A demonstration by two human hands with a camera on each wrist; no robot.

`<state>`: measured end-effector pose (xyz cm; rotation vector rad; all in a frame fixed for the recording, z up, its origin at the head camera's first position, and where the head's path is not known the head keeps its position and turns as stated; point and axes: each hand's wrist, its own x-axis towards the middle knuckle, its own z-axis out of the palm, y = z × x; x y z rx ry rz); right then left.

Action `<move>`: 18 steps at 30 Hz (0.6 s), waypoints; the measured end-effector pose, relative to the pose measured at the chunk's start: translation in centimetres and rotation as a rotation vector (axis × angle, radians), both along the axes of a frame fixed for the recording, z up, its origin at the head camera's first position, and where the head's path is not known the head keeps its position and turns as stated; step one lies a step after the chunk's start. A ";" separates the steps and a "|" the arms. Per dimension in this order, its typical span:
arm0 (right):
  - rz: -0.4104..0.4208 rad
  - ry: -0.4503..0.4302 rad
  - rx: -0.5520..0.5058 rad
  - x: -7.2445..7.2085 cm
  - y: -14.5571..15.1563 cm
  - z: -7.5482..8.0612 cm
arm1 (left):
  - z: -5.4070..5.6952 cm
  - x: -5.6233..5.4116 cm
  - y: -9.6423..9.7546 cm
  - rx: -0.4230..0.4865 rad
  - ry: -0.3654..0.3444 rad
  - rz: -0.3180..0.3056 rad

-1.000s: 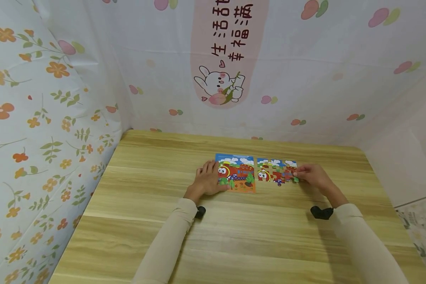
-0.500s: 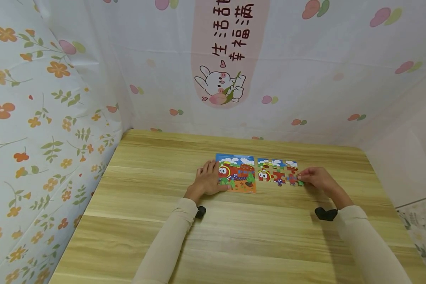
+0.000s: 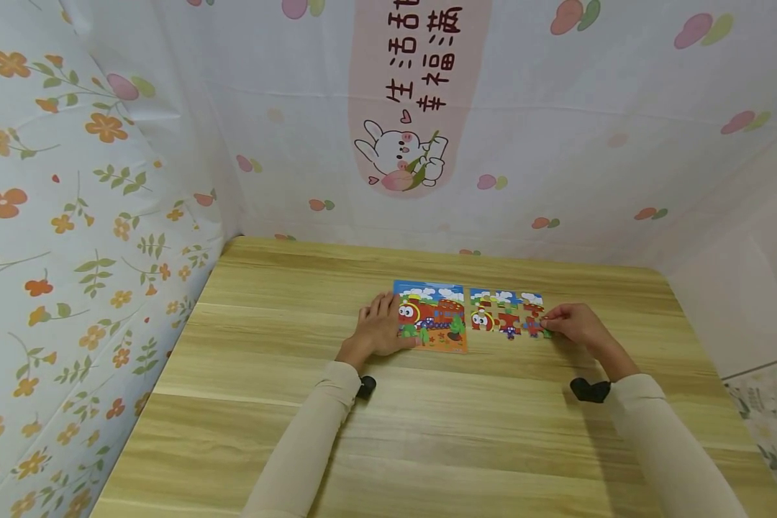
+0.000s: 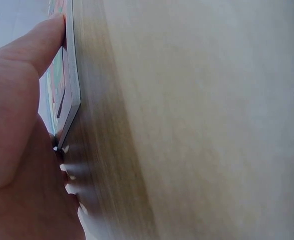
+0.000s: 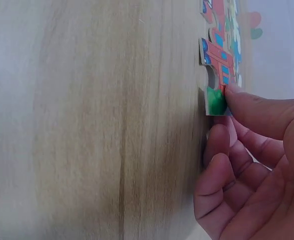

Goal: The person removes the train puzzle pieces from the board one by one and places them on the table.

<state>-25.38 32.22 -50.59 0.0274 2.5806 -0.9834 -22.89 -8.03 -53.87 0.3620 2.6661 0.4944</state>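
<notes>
My left hand [image 3: 377, 327] rests flat on the left side of a picture puzzle board [image 3: 437, 295] showing a red cartoon train. Its thumb [image 4: 49, 37] lies on the board's near edge in the left wrist view. Right of the board, several loose puzzle pieces [image 3: 482, 321] form a partial copy of that train picture. At their right end my right hand [image 3: 579, 327] pinches a puzzle piece [image 5: 217, 104] with a green corner between thumb and fingers. This piece touches or overlaps a red and blue train piece [image 5: 219, 60]; exactly how they meet is partly hidden by the thumb.
The wooden table [image 3: 453, 446] reaches towards me from the puzzle. A white patterned cloth [image 3: 285, 129] hangs behind the table's far edge, and a flowered cloth [image 3: 71, 252] hangs along the left. Gaps show between some pieces in the upper row.
My right hand has shifted slightly right and towards me with the piece, then a touch back left. A red and blue piece beside its fingers now sits lower. My left hand stays still.
</notes>
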 end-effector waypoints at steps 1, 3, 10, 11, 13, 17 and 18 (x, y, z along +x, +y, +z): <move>-0.002 0.005 0.005 0.0 0.0 -0.1 | 0.1 0.0 0.0 -0.002 -0.003 0.000; -0.009 0.012 0.017 0.0 -0.1 -0.2 | 0.3 0.1 0.0 0.000 -0.008 0.004; -0.009 0.048 0.074 0.2 -0.5 -0.4 | 1.1 0.5 0.1 -0.005 -0.015 -0.001; -0.008 0.054 0.079 0.3 -0.5 -0.3 | 1.1 0.6 0.0 -0.004 -0.010 -0.002; -0.006 0.061 0.094 0.3 -0.6 -0.3 | 1.2 0.6 0.0 0.004 -0.001 -0.003; 0.000 0.075 0.116 0.4 -0.8 -0.2 | 0.8 0.5 0.0 0.006 0.001 -0.004; 0.003 0.078 0.124 0.5 -0.8 -0.2 | 0.7 0.4 0.0 0.006 0.000 -0.004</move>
